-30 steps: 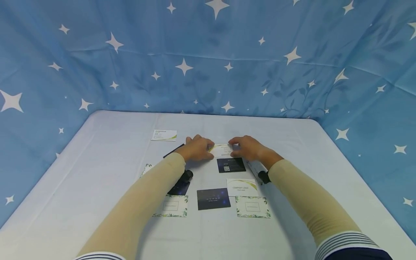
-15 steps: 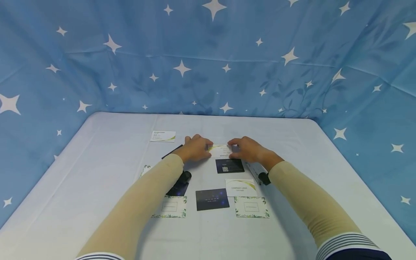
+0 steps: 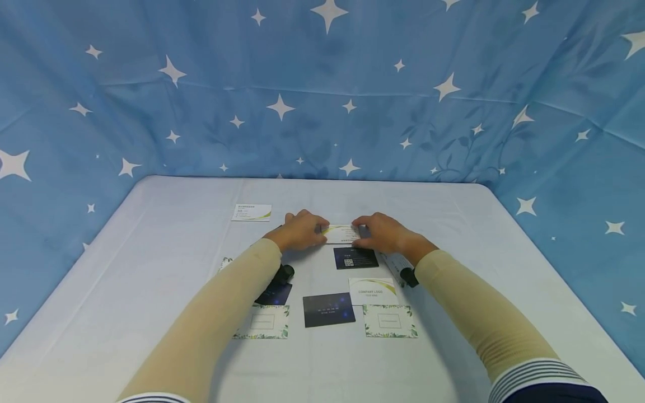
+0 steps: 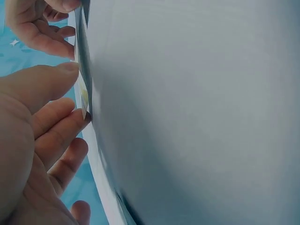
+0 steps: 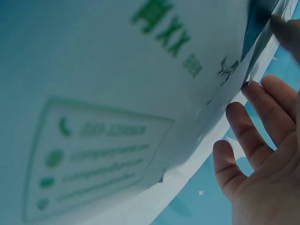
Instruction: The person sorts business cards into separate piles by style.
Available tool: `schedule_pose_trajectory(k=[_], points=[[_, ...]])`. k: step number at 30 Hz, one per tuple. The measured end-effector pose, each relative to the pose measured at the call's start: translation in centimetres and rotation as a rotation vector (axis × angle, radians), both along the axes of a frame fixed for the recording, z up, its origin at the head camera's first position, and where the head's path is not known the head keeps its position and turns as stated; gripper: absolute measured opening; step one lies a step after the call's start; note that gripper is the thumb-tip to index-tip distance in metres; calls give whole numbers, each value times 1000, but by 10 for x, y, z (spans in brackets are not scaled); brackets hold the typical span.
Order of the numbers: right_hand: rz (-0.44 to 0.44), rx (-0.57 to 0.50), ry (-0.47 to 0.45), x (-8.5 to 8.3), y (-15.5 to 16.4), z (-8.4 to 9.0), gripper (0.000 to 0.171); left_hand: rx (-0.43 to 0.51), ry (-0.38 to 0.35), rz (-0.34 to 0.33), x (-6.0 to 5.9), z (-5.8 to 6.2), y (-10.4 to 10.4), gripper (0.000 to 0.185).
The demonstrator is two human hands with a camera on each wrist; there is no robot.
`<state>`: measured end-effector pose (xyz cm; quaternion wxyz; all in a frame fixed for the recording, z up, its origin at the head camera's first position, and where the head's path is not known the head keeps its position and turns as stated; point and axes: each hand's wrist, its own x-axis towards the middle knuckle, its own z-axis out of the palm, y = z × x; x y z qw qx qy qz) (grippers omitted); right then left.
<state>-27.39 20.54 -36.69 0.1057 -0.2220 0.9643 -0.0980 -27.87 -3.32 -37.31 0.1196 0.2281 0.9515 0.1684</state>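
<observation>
1. A white card with a green-yellow swoosh (image 3: 341,233) is held between the left hand (image 3: 300,230) and the right hand (image 3: 384,232), near the middle of the desk (image 3: 151,246); each hand's fingertips are curled onto one short end of the card.
2. In the left wrist view the card (image 4: 83,96) is seen edge-on, pinched between the thumb and fingers (image 4: 61,129); whether its lower face is off the desk cannot be told.
3. In the right wrist view the card's printed face (image 5: 108,136) fills the frame, with the right hand's fingers (image 5: 243,126) at its edge.
4. Against the earlier frames, hardly any change is seen: both hands are still on the same card at the same spot. The card now looks slightly flatter and narrower between the fingertips. The whole scene sits marginally differently in frame, consistent with head movement only.
5. Just in front of the held card lies a dark card with a QR code (image 3: 355,257), untouched.
6. Nearer the person, a white logo card (image 3: 373,290), a dark blue card (image 3: 328,309) and two leaf-bordered cards (image 3: 390,321) (image 3: 262,322) lie flat, unchanged in position.
7. A further white card (image 3: 251,212) lies apart at the far left; another dark card (image 3: 274,292) is partly covered by the left forearm.
</observation>
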Motion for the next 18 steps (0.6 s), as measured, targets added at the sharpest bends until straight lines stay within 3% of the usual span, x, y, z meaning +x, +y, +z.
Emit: schedule_pose_trajectory(k=[10,18], points=[[-73,-100,-37,1,-2,4,62,67,-28,11,-3,3,-8,58],[-52,-163,-6,-1,-16,12,61,107,-39,52,-7,9,-25,58]])
